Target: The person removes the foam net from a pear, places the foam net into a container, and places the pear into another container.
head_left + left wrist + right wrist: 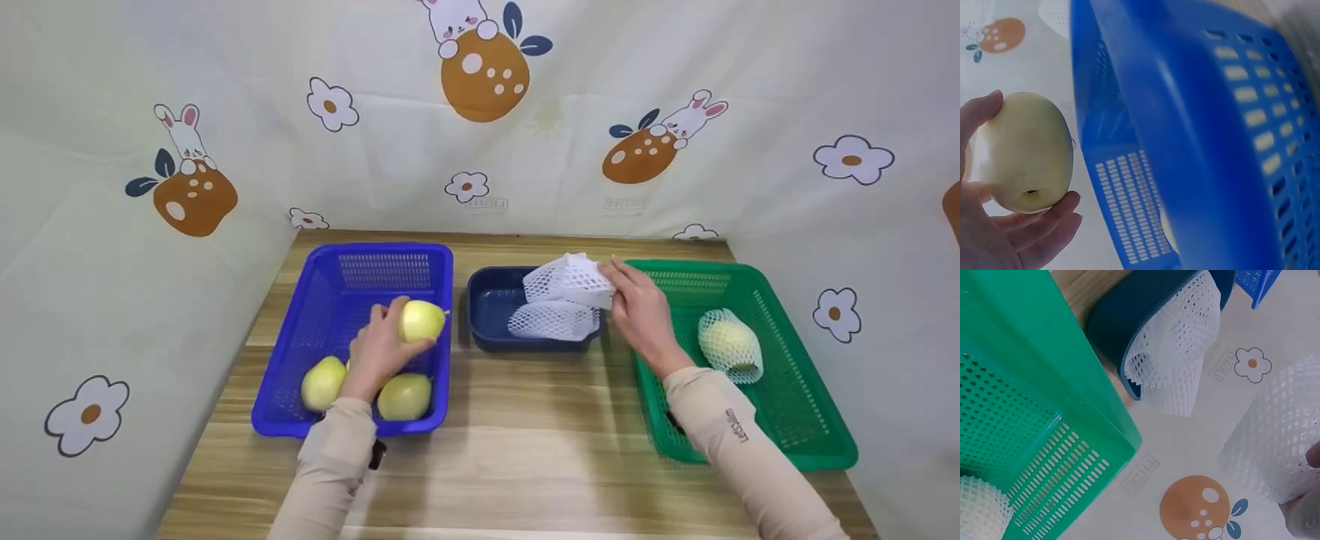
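In the head view, my left hand grips a pale yellow-green pear above the blue basket. The left wrist view shows thumb and fingers around this pear, its hollow end facing the camera. My right hand pinches a white foam net sleeve over the right end of the navy container. Seen from the right wrist, the sleeve hangs from the fingers. More foam net sleeves lie in the navy container.
Several pears rest in the near part of the blue basket, one mostly hidden behind my left hand. In the green basket on the right lies a pear in a foam net. A printed cloth hangs behind the wooden table.
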The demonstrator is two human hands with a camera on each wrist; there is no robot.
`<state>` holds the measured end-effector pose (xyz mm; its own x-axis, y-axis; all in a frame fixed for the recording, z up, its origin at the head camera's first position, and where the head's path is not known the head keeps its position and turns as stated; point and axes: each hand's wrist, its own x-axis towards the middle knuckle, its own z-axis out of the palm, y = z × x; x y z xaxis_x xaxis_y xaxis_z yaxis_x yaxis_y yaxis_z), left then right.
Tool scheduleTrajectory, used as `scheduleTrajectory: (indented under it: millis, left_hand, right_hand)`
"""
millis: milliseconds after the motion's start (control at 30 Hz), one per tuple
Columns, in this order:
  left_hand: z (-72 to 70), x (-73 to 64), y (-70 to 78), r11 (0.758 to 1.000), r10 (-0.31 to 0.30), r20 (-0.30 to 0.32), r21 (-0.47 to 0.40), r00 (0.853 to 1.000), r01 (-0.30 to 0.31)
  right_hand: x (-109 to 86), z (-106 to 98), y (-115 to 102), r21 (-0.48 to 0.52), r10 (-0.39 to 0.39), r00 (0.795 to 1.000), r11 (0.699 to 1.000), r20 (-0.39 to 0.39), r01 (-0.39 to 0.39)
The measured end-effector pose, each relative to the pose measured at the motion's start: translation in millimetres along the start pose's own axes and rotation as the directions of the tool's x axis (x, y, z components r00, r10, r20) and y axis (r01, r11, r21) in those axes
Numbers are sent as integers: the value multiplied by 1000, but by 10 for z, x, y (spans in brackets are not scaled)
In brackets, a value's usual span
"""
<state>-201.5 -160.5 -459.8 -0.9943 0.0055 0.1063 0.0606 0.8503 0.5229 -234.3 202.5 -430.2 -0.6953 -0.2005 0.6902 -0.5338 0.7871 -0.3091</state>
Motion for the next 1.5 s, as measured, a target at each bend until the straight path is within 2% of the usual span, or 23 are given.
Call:
scheduleTrajectory:
  millis: [267, 633, 933, 1200, 1500]
  left_hand:
    - [-1, 62, -237, 996, -79, 82, 37, 994, 76]
    - [33, 60, -338, 994, -96, 109, 70, 989, 89]
    - [81, 62, -351, 992, -108, 140, 77, 984, 98]
    - [95, 84, -295, 992, -108, 160, 88, 981, 95]
    - [206, 97, -218, 989, -78, 158, 133, 984, 57]
  right_hand:
    - [96, 50, 65, -18, 64, 997, 998, -37, -64]
    - [283, 88, 96, -53, 120, 992, 991, -34, -122]
    - [336, 213, 122, -61, 77, 995, 995, -62, -81]
    - [331, 336, 171, -75, 106, 992, 991, -71, -111]
    - [325, 538, 132, -78, 123, 990, 989, -62, -128]
